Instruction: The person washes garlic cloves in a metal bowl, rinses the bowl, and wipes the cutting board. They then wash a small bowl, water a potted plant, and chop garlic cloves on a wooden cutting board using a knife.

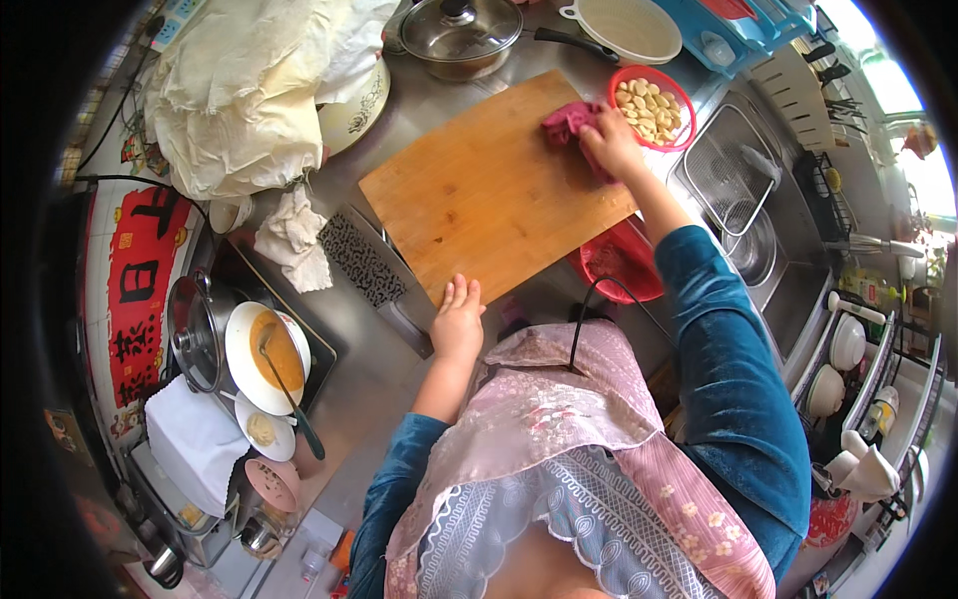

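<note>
A wooden cutting board [494, 195] lies at a slant on the stainless steel counter. My right hand [612, 142] is closed on a bunched magenta cloth [565, 122] that touches the board's far right part. At the board's near left corner, my left hand [458, 318] holds the edge, fingers laid over the top. Beside the right hand stands a red-rimmed basket of pale peeled cloves or beans [650, 111]. Under the board's near right edge a red plastic basin [621, 258] shows in part. A cleaver with a dark-patterned blade [367, 251] lies partly beneath the left edge.
A lidded pan [460, 34] and a cream colander [629, 28] stand at the back. Left are a cloth-covered pot [355, 112], a white rag [292, 236] and a bowl of orange-brown liquid [262, 344] with a ladle. The sink [782, 299] is on the right.
</note>
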`<state>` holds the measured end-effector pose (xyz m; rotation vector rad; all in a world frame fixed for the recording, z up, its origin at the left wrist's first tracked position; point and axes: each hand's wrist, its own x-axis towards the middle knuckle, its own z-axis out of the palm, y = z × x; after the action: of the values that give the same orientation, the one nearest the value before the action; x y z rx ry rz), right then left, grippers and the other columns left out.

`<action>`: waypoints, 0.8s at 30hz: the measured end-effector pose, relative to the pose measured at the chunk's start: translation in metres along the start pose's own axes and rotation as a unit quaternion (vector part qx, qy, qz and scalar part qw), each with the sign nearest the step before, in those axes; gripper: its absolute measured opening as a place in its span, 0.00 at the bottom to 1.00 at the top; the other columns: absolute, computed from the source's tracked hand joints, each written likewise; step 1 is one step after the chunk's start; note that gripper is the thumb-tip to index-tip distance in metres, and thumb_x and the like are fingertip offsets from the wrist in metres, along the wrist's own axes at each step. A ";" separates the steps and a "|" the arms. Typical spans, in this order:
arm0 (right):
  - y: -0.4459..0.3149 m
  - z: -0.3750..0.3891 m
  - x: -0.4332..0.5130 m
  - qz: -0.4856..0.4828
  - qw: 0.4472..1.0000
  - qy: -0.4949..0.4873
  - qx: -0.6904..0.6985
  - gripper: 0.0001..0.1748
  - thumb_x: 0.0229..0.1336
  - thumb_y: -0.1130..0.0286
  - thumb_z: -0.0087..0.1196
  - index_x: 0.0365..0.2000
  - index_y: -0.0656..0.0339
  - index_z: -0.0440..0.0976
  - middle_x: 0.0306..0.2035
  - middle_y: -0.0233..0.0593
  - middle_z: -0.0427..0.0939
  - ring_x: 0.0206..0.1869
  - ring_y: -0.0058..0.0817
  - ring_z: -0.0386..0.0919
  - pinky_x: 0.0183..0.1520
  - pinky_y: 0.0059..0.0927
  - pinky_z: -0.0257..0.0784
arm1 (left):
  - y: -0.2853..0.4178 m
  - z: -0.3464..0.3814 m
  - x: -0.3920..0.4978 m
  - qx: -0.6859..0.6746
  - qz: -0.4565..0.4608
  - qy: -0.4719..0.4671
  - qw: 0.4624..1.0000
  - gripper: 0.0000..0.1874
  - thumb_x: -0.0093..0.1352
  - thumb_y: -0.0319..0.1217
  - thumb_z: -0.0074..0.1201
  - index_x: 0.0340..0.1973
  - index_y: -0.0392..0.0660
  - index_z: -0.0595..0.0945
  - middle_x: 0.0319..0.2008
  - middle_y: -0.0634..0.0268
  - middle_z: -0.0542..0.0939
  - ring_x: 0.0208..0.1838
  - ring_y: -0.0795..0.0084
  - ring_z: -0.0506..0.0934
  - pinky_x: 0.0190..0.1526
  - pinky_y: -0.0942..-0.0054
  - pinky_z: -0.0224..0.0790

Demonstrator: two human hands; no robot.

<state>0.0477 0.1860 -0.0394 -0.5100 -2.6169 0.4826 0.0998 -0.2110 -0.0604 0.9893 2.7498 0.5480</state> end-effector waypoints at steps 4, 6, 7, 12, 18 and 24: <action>-0.043 0.046 -0.056 0.028 0.990 0.109 -0.081 0.17 0.49 0.61 0.55 0.37 0.62 0.74 0.49 0.47 0.73 0.53 0.47 0.68 0.55 0.47 0.64 | 0.000 0.002 -0.002 -0.012 -0.008 0.013 1.000 0.21 0.62 0.30 0.58 0.52 0.47 0.79 0.56 0.51 0.75 0.58 0.53 0.74 0.53 0.66 0.72; -0.076 0.055 -0.077 0.027 0.996 0.081 -0.026 0.15 0.48 0.63 0.57 0.36 0.59 0.75 0.46 0.45 0.75 0.49 0.46 0.71 0.53 0.45 0.66 | 0.000 0.003 0.000 0.014 0.010 0.017 1.000 0.21 0.62 0.30 0.58 0.52 0.47 0.79 0.56 0.51 0.75 0.58 0.54 0.75 0.52 0.66 0.73; -0.095 0.054 -0.085 0.008 0.998 0.061 0.024 0.14 0.47 0.66 0.59 0.36 0.58 0.75 0.44 0.46 0.76 0.47 0.47 0.72 0.53 0.44 0.66 | 0.000 0.003 0.001 0.023 0.006 0.008 1.000 0.21 0.61 0.30 0.58 0.51 0.48 0.79 0.56 0.52 0.75 0.58 0.55 0.75 0.51 0.66 0.73; -0.216 0.053 -0.112 -0.108 0.981 -0.020 0.160 0.22 0.49 0.62 0.59 0.48 0.49 0.75 0.55 0.43 0.70 0.57 0.47 0.67 0.60 0.49 0.62 | 0.003 -0.004 0.000 0.004 -0.031 -0.005 0.999 0.19 0.61 0.30 0.59 0.48 0.47 0.80 0.53 0.52 0.77 0.56 0.56 0.76 0.49 0.64 0.73; -0.192 0.067 -0.113 -0.256 0.960 -0.095 0.068 0.16 0.48 0.56 0.58 0.39 0.45 0.76 0.53 0.30 0.70 0.57 0.38 0.66 0.55 0.48 0.64 | 0.005 -0.001 -0.001 0.022 0.006 0.019 1.000 0.22 0.61 0.32 0.59 0.52 0.48 0.78 0.56 0.50 0.75 0.59 0.55 0.74 0.53 0.65 0.71; -0.069 0.015 -0.110 -0.154 0.986 0.021 -0.060 0.10 0.46 0.57 0.58 0.28 0.48 0.73 0.36 0.33 0.73 0.41 0.37 0.73 0.36 0.39 0.71 | 0.000 0.004 0.000 0.017 -0.028 -0.027 0.999 0.22 0.64 0.33 0.57 0.55 0.48 0.77 0.60 0.52 0.71 0.63 0.58 0.70 0.58 0.68 0.67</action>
<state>0.1144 0.0762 -0.0613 -0.1441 -2.6306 0.2138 0.1011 -0.2096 -0.0637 0.9181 2.7374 0.4609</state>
